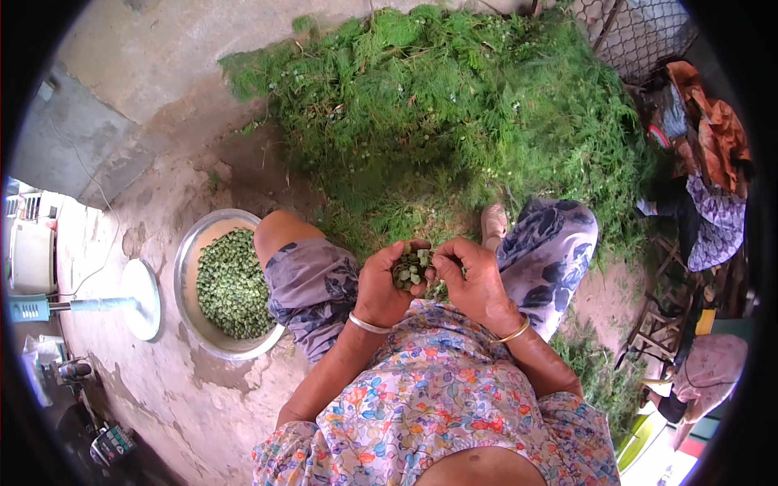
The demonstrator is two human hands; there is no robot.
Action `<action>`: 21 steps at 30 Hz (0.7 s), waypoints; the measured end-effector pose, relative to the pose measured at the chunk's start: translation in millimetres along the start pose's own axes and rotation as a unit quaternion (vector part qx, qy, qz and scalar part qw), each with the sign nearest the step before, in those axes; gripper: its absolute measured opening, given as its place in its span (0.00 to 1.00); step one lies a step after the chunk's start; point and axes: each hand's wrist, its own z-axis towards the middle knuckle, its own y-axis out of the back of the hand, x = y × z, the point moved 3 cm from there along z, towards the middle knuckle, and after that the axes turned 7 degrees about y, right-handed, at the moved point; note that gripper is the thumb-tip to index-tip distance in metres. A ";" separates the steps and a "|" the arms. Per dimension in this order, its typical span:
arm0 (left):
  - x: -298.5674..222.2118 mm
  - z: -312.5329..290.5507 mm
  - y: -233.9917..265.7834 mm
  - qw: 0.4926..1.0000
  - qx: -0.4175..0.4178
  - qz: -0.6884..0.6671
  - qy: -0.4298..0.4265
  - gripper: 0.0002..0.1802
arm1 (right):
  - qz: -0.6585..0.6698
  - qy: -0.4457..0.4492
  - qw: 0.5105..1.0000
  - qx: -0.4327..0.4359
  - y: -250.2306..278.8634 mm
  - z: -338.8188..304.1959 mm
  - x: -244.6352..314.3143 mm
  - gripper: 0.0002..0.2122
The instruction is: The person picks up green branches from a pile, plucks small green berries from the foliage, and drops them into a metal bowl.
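In front of my lap, my left hand (382, 285) is cupped round a small handful of green seed cones (411, 270), holding them against its palm. My right hand (476, 282) meets it from the other side, thumb and forefinger pinched at the edge of the handful; whatever sits between those fingertips is too small to make out. To my left, beside my knee, a wide metal basin (185, 301) contains a heap of similar green cones (233, 283). Beyond my knees spreads a big pile of feathery green conifer branches (454, 105).
A pale blue stand (143, 300) with a round base is left of the basin, near a cable. Orange cloth (713, 121) and patterned purple cloth (717, 223) hang at the right, above a wooden frame (660, 320). Loose green sprigs (600, 373) lie on the ground there.
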 end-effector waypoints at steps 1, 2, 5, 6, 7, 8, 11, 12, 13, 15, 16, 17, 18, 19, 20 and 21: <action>0.1 0.1 -0.2 1.000 0.010 -0.007 0.010 0.18 | -0.007 0.012 1.000 -0.009 1.6 0.2 2.0 0.02; 0.4 0.3 -0.8 0.999 0.028 -0.013 0.021 0.18 | -0.007 0.011 1.000 0.002 1.9 0.6 3.3 0.02; 0.7 0.1 -0.2 0.997 0.046 -0.045 0.032 0.16 | 0.088 -0.033 0.996 0.012 2.9 2.2 5.4 0.03; 0.8 -0.3 0.1 0.997 0.045 -0.046 0.031 0.16 | 0.125 -0.066 0.990 0.023 3.1 2.4 5.2 0.03; 0.5 -0.9 -0.4 0.997 0.059 -0.048 0.028 0.16 | 0.149 -0.106 0.983 0.034 3.0 2.4 4.5 0.03; 0.1 -1.7 -1.4 0.995 0.078 -0.050 0.026 0.16 | 0.162 -0.097 0.981 0.036 3.8 3.3 6.5 0.03; -2.1 -5.0 -4.3 0.994 0.107 -0.004 0.012 0.15 | 0.207 -0.127 0.970 0.020 6.3 5.2 7.5 0.04; -2.3 -6.4 -4.9 0.994 0.105 -0.006 0.013 0.15 | 0.196 -0.133 0.971 0.023 6.9 5.8 6.9 0.04; -2.9 -8.0 -4.5 0.996 0.079 0.044 0.005 0.14 | 0.184 -0.134 0.973 0.027 7.3 6.3 6.0 0.05; -3.5 -10.2 -5.4 0.995 0.052 0.091 0.000 0.13 | 0.157 -0.139 0.977 0.041 7.6 6.1 2.1 0.04; -3.6 -10.8 -6.7 0.994 0.054 0.097 -0.001 0.12 | 0.129 -0.138 0.980 0.055 7.4 5.5 -0.5 0.03; -3.3 -11.3 -8.0 0.993 0.057 0.104 -0.001 0.10 | 0.129 -0.140 0.980 0.055 7.6 4.8 -3.5 0.03; -3.1 -11.3 -8.6 0.993 0.057 0.103 0.000 0.10 | 0.125 -0.124 0.983 0.051 7.9 4.3 -5.6 0.03; -1.8 -10.9 -8.5 0.995 0.054 0.086 0.016 0.09 | 0.119 -0.114 0.985 0.043 8.8 3.1 -7.8 0.03; -0.8 -10.4 -7.8 0.996 0.055 0.067 0.031 0.08 | 0.120 -0.110 0.986 0.049 9.3 1.6 -9.8 0.03; -0.6 -9.6 -6.3 0.996 0.051 0.066 0.033 0.08 | 0.082 -0.100 0.990 0.053 10.7 -0.3 -11.0 0.03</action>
